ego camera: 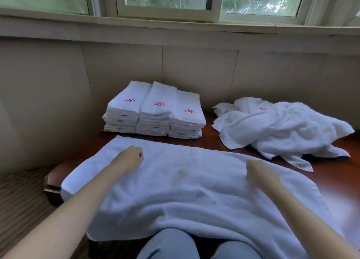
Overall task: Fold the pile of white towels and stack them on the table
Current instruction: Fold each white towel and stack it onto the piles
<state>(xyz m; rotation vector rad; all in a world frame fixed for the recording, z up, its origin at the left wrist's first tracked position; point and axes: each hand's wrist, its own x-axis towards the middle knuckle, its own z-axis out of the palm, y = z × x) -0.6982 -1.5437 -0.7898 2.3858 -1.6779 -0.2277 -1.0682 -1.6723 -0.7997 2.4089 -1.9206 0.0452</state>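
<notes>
Under both hands, fluffy rectangular towel [187, 182]

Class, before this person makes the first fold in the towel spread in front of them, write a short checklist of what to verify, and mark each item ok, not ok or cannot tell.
1. Spread towel lies open on the table: ok, though its near edge hangs over the table edge onto the knees.
2. Towel smooth: not ok, shallow wrinkles show in the near half.
3. Towel clean: cannot tell, a faint yellowish mark shows near its middle.
4. Left hand and right hand on the towel: ok, both rest on it, fingers curled; whether they pinch cloth, cannot tell.
5. Three folded stacks stand tidy at the back: ok.
6. Unfolded pile clear of the spread towel: ok.
</notes>
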